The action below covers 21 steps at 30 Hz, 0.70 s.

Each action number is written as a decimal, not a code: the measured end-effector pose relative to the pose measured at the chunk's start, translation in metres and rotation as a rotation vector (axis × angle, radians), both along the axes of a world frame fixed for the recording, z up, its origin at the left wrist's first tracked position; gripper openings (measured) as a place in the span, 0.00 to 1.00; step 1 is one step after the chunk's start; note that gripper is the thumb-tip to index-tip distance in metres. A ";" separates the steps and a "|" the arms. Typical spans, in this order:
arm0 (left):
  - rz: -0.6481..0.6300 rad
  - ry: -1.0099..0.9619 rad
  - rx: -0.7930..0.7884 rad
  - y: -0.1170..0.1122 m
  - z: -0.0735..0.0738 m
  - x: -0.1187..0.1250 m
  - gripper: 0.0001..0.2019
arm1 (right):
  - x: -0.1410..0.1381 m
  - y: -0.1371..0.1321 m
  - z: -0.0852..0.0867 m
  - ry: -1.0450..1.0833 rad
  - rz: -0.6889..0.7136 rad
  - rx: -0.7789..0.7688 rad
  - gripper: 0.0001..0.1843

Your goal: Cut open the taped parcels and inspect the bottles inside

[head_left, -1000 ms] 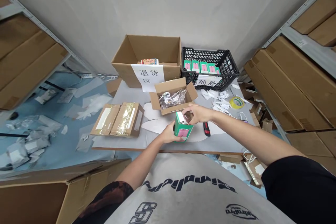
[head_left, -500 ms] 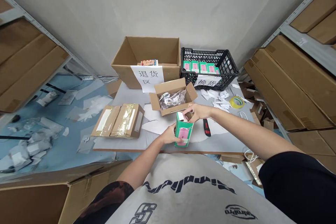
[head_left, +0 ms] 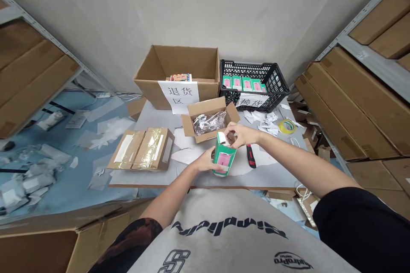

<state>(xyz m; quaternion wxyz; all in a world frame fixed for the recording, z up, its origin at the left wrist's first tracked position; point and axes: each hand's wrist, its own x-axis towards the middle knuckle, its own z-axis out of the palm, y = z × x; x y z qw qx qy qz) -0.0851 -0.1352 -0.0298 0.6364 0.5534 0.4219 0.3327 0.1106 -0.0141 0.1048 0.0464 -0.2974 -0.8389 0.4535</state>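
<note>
My left hand point(head_left: 206, 161) is wrapped around the lower left side of a small green box point(head_left: 225, 160) with a pink panel, held tilted near the table's front edge. The box's top is open, with a white flap point(head_left: 221, 137) raised. My right hand point(head_left: 241, 134) has its fingers bent at the box's top opening, gripping the rim; the fingertips and the box's contents are partly hidden. Just behind is an open brown carton point(head_left: 201, 138) containing clear plastic wrap point(head_left: 209, 123). A red and black box cutter point(head_left: 251, 156) lies right of the green box.
Two taped brown boxes point(head_left: 141, 148) lie at left on the table point(head_left: 192, 182). At the back stand a large cardboard box point(head_left: 145, 89) and a black crate point(head_left: 275, 94) of green boxes. Yellow tape point(head_left: 287, 126) and crumpled paper point(head_left: 269, 127) lie right. Loaded shelves flank both sides.
My right fingers have shifted slightly at the box's opening, and the box tilts a little more. The left hand keeps its grip. The whole view has shifted slightly.
</note>
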 end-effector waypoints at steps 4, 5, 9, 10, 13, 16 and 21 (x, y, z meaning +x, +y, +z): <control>0.036 0.028 0.032 0.000 -0.004 -0.002 0.42 | 0.013 0.009 0.023 0.138 -0.109 -0.077 0.24; 0.054 0.053 0.040 -0.001 -0.006 -0.003 0.41 | 0.018 0.011 0.030 0.190 -0.145 -0.118 0.25; 0.118 0.126 0.048 -0.003 -0.013 -0.004 0.40 | 0.032 0.020 0.059 0.506 -0.376 -0.232 0.31; 0.137 0.126 0.048 -0.003 -0.015 -0.004 0.40 | 0.034 0.021 0.066 0.592 -0.450 -0.218 0.32; 0.173 0.109 0.038 -0.002 -0.020 -0.004 0.41 | 0.033 0.018 0.083 0.761 -0.600 -0.136 0.35; 0.208 0.126 0.035 0.002 -0.028 -0.002 0.41 | 0.024 0.011 0.086 0.806 -0.659 -0.076 0.36; 0.254 0.197 0.058 0.007 -0.038 0.006 0.41 | 0.007 -0.002 0.059 0.755 -0.694 -0.047 0.34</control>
